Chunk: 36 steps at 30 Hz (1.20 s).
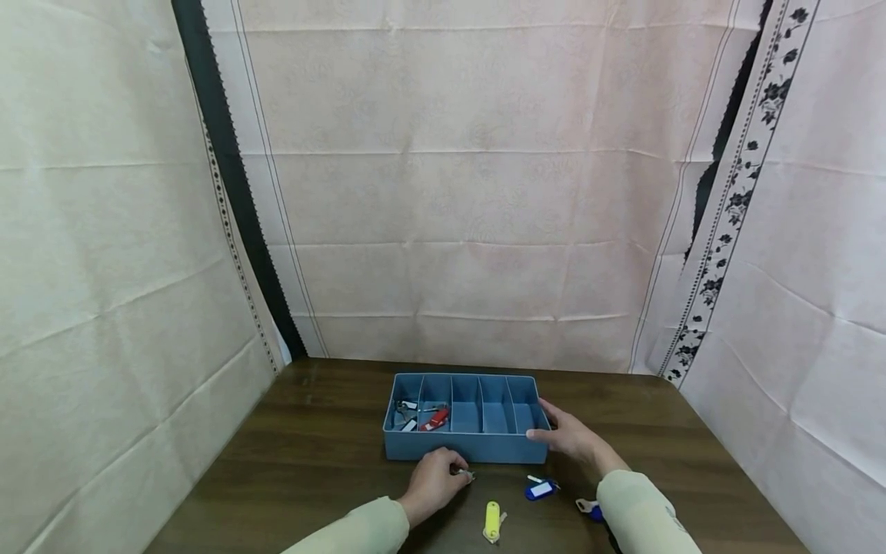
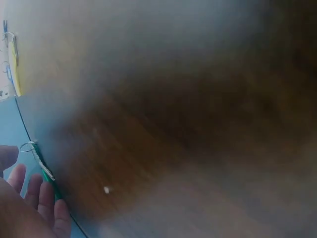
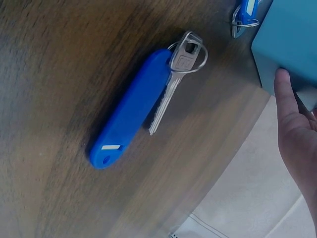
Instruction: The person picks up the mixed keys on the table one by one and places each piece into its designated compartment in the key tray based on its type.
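A blue compartment box point(image 1: 465, 446) sits on the brown table. My right hand point(image 1: 574, 438) holds its right end, the thumb at the front corner and the fingers along the side. Just in front of the box, my left hand point(image 1: 438, 481) reaches a key with a green tag point(image 2: 47, 173). In the left wrist view, thumb and fingers are apart, with the key by the fingertips. Two leftmost compartments contain keys, one with a red tag point(image 1: 436, 419). A yellow-tagged key point(image 1: 492, 522) and a blue-tagged key point(image 1: 540, 490) lie in front.
Another key with a blue tag point(image 3: 131, 109) lies by my right forearm, partly covered by the sleeve in the head view. Pale cloth point(image 1: 443, 192) hangs behind the table and on both sides. The box's three right compartments show bare floors.
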{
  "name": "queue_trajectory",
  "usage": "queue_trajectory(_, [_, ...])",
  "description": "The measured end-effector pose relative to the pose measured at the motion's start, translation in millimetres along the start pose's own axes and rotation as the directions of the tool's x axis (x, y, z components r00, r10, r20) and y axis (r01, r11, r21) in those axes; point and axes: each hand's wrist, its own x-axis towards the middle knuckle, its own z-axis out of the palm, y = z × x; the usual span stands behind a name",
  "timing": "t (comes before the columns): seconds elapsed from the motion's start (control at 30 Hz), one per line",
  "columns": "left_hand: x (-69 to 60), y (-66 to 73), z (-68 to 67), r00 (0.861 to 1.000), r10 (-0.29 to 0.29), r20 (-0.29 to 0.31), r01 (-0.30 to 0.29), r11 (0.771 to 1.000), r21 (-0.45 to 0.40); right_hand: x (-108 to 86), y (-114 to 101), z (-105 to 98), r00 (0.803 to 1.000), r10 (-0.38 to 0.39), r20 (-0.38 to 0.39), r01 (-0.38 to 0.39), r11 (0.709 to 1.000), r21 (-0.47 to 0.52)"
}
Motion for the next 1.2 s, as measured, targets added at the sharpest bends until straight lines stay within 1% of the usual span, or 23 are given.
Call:
queue_trajectory(0.1, [1.4, 1.0, -0.6, 1.0, -0.021, 0.004, 0.021, 1.0, 0.016, -0.4, -1.1, 0.3, 1.0, 0.002, -0.004, -0.002, 1.0, 0.002])
queue_trajectory(0.2, [2.4, 3.5, -0.9, 1.0, -0.025, 0.0, 0.025, 0.999, 0.043, 0.2, -2.0, 0.0, 1.0, 0.003, -0.008, -0.003, 1.0, 0.002])
queue_trajectory(0.43, [3.6, 6.3, 1.5, 0.999, 0.015, -0.033, -0.01, 0.99, 0.141, 2.3, -3.4, -1.5, 1.0, 0.002, -0.002, -0.002, 1.0, 0.013])
queue_trajectory(0.57, [5.0, 5.7, 3.7, 0.999, 0.025, -0.043, -0.017, 0.984, 0.175, 3.9, -3.7, -1.9, 1.0, 0.003, -0.005, -0.003, 1.0, 0.013])
queue_trajectory(0.67, [5.9, 5.3, 5.1, 0.998, 0.035, -0.05, -0.025, 0.983, 0.183, 4.7, -3.8, -1.8, 1.0, 0.009, -0.008, -0.009, 1.0, 0.02])
queue_trajectory(0.8, [5.4, 4.7, 6.5, 0.998, 0.045, -0.048, -0.036, 0.984, 0.172, 5.0, -3.6, -1.0, 1.0, 0.01, -0.008, -0.01, 1.0, 0.023])
queue_trajectory(1.07, [0.7, 3.9, 6.3, 0.999, 0.04, -0.001, -0.04, 0.986, 0.161, 2.9, 0.8, 0.2, 1.0, 0.01, -0.011, -0.01, 1.0, 0.017])
queue_trajectory(1.2, [-2.5, 4.8, 5.7, 0.999, 0.036, 0.005, -0.036, 0.989, 0.145, 3.6, 3.8, 1.2, 1.0, 0.015, -0.015, -0.015, 1.0, 0.023])
